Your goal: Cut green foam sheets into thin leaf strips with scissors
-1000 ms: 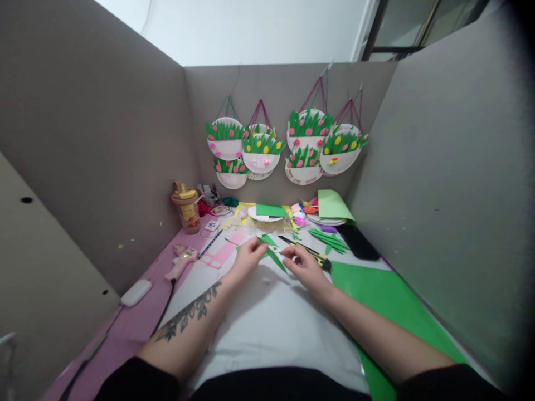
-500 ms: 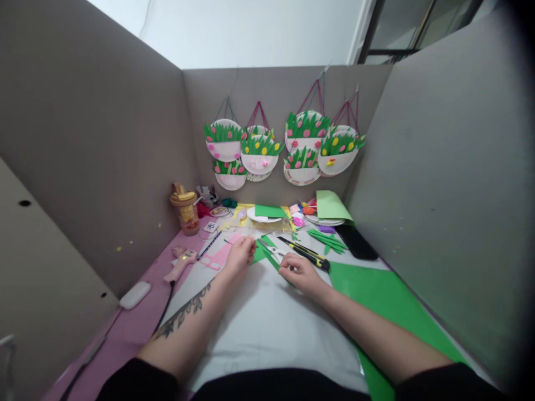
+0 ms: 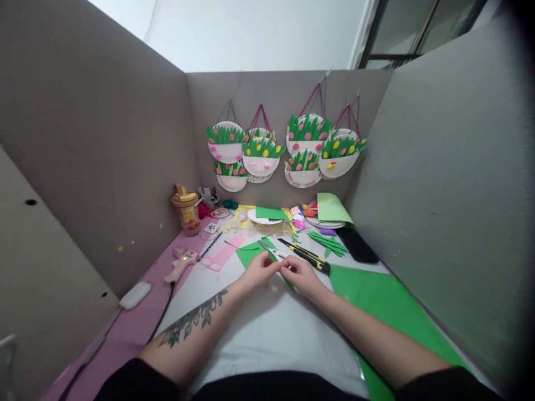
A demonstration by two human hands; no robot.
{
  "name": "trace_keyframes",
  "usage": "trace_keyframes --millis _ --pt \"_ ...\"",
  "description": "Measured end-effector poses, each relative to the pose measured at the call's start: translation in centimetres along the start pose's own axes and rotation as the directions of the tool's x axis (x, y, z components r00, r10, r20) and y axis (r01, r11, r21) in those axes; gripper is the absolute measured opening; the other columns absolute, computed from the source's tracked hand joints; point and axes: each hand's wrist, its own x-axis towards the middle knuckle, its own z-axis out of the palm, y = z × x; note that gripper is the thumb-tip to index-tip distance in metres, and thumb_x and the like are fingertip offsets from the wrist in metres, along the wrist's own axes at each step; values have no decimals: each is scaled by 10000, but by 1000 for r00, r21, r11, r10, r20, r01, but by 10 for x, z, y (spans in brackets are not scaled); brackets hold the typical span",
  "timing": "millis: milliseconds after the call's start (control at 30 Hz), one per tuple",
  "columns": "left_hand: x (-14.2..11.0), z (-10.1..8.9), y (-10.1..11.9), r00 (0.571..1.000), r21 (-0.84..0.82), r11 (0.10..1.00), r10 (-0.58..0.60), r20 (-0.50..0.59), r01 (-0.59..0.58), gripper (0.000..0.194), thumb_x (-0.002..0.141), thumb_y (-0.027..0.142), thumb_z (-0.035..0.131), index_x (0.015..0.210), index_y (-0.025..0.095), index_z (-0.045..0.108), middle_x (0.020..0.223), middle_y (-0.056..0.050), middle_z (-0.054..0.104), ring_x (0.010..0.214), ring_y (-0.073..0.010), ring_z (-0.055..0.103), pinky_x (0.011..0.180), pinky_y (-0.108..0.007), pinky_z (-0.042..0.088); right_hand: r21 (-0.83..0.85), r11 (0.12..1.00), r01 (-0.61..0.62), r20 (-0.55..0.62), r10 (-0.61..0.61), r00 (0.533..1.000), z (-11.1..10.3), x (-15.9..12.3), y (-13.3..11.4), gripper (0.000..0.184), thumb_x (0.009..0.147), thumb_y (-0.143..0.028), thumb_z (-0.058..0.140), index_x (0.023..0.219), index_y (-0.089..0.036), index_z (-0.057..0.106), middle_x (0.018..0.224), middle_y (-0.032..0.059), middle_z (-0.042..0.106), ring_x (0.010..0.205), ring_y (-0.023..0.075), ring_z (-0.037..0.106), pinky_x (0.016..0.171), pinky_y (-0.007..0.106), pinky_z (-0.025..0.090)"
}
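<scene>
My left hand (image 3: 258,271) and my right hand (image 3: 300,275) meet fingertip to fingertip over the white sheet (image 3: 267,328). The right hand grips a pair of scissors (image 3: 268,250), whose blades point up and left from between the hands. My left hand's fingers are pinched together at a narrow green paper strip (image 3: 289,283) that shows beside the right hand. A wider green paper piece (image 3: 249,254) lies flat under the scissor blades, just beyond the left hand.
A yellow-black utility knife (image 3: 307,256) lies right of the scissors, with cut green strips (image 3: 328,242) and a black phone (image 3: 357,245) beyond. A large green sheet (image 3: 388,312) covers the right. A glue gun (image 3: 181,264), a pink cut-out (image 3: 221,257) and a bottle (image 3: 186,211) stand left. Paper-plate baskets (image 3: 261,156) hang on the back wall.
My left hand has let go of the wider green piece, which now lies flat, and has moved right to meet the right hand. The scissors stay in the right hand.
</scene>
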Motion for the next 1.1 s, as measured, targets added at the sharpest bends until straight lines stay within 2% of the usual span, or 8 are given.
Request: trace_keyframes --millis 133,300,433,667,800,900,1000,1100 --pt "0 -2 0 990 -58 989 -140 -6 139 318 667 413 643 597 172 449 525 45 470 458 -76 392 423 -207 263 -2 1000 24 -2 -24 1000 0 0 1 164 759 -277 540 620 -190 543 628 -10 521 619 136 469 588 250 360" --pt "5 -8 -1 964 -332 910 -266 -10 248 328 622 403 682 608 161 462 540 40 493 469 -62 403 431 -189 257 69 997 25 16 -27 1000 -2 1 -3 192 771 -312 546 623 -191 529 644 -10 508 628 136 460 607 255 365" --pt "10 -18 -2 952 -453 851 -305 -13 266 340 585 382 725 621 154 475 553 29 497 492 -69 434 436 -189 246 106 993 57 14 -58 998 -4 1 -4 203 778 -306 548 614 -190 516 681 -1 503 660 141 470 646 265 377" --pt "20 -31 -3 945 -467 849 -319 -77 248 345 579 383 731 660 150 489 573 27 506 516 -73 451 459 -186 267 116 984 136 -30 -133 991 -8 2 0 137 782 -276 554 673 -194 565 737 20 538 720 158 508 690 284 393" --pt "28 -47 -7 921 -334 928 -268 -282 167 308 651 414 649 663 159 478 584 33 492 511 -74 424 460 -194 261 97 982 160 -65 -154 986 -11 1 5 126 793 -267 557 706 -193 609 757 31 572 735 166 531 706 298 403" --pt "27 -51 -6 920 -119 989 -128 -370 90 315 672 429 620 608 160 469 546 43 456 509 -78 392 483 -209 270 63 988 140 -122 -131 984 -10 1 7 122 797 -283 557 769 -191 633 814 46 593 778 178 546 692 293 410" --pt "19 -37 0 971 5 1000 22 -238 -21 330 666 433 625 570 161 464 519 56 414 525 -83 383 517 -218 282 21 994 108 -117 -105 988 -6 1 6 149 778 -292 581 874 -193 637 882 52 598 825 186 549 660 278 413" --pt "7 -16 5 997 2 999 42 -64 -42 337 664 429 629 549 163 457 507 60 406 520 -81 375 516 -219 272 -20 991 136 -58 -137 989 -2 0 4 82 780 -245 563 737 -193 608 767 18 571 751 162 538 666 269 408"
